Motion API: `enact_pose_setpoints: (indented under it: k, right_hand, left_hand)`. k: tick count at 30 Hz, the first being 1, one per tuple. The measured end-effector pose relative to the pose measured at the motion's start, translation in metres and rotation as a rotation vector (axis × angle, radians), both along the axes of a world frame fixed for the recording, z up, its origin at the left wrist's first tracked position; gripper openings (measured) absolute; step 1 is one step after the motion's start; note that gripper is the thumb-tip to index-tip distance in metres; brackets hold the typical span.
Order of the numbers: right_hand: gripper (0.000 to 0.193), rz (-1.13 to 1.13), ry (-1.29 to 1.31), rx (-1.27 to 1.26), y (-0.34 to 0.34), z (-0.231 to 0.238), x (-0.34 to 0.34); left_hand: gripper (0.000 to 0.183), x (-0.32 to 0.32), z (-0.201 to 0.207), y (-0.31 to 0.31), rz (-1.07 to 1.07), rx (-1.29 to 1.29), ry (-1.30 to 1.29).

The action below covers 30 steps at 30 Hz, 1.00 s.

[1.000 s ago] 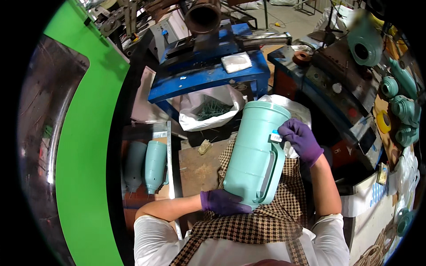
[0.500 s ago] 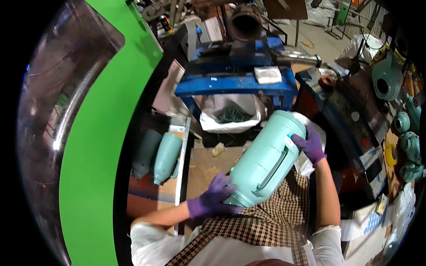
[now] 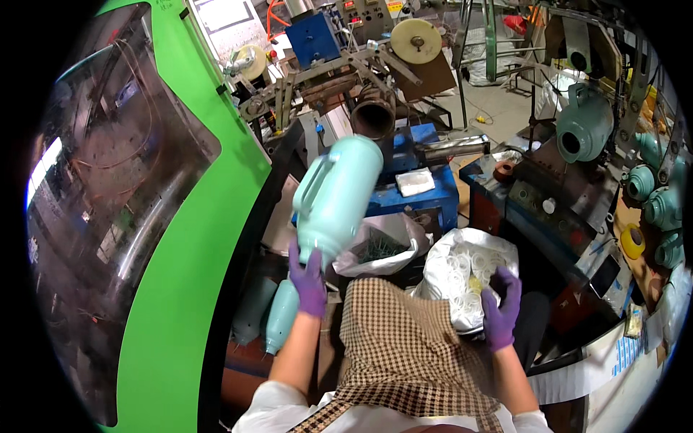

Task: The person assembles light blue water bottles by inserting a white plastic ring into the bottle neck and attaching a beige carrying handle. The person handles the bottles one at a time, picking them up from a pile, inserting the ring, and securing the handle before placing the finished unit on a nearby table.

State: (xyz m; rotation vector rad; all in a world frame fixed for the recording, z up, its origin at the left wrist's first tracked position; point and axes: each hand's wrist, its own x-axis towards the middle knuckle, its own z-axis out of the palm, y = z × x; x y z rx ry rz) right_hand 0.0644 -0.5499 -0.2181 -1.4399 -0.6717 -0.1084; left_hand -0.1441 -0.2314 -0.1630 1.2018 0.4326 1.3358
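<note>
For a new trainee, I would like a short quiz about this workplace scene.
1. Which hand holds the pale green, plastic-looking cylindrical flask body with a side handle?
2. True or false: the white plastic sack by the right hand contains white rings.
3. The yellow, ring-shaped roll lies: A) on the lap; B) on the person's right; C) inside the sack.

Key: 1. The left hand. 2. True. 3. B.

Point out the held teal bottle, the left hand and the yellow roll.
Teal bottle (image 3: 343, 196): head view, middle of its body.
Left hand (image 3: 309, 287): head view, its gloved middle.
Yellow roll (image 3: 629, 246): head view, its ring.
</note>
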Motion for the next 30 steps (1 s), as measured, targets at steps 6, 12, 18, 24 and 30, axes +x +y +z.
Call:
enact_pose_setpoints:
  k: [6, 12, 18, 24, 30]
  right_hand:
    - [0.032, -0.016, 0.038, -0.06, -0.017, -0.025, -0.013]
    - [0.032, 0.092, -0.061, -0.159, -0.008, -0.018, -0.018]
    - [0.051, -0.201, -0.671, -0.49, -0.027, 0.031, 0.083]
    - [0.052, -0.861, -0.826, -0.979, -0.025, 0.131, 0.236]
    - [0.014, -0.852, -1.092, -0.93, -0.034, 0.152, 0.3]
  left_hand:
    - [0.08, 0.163, 0.076, 0.08, 0.549, 1.215, 0.781]
    - [0.058, 0.27, 0.134, 0.158, 0.521, 1.442, 1.456]
    - [0.067, 0.267, 0.147, 0.175, 0.329, 1.731, 1.724]
    - [0.104, 0.234, 0.13, 0.103, 0.418, 1.789, 1.242]
    - [0.074, 0.168, 0.028, -0.065, -0.135, 1.712, 0.57]
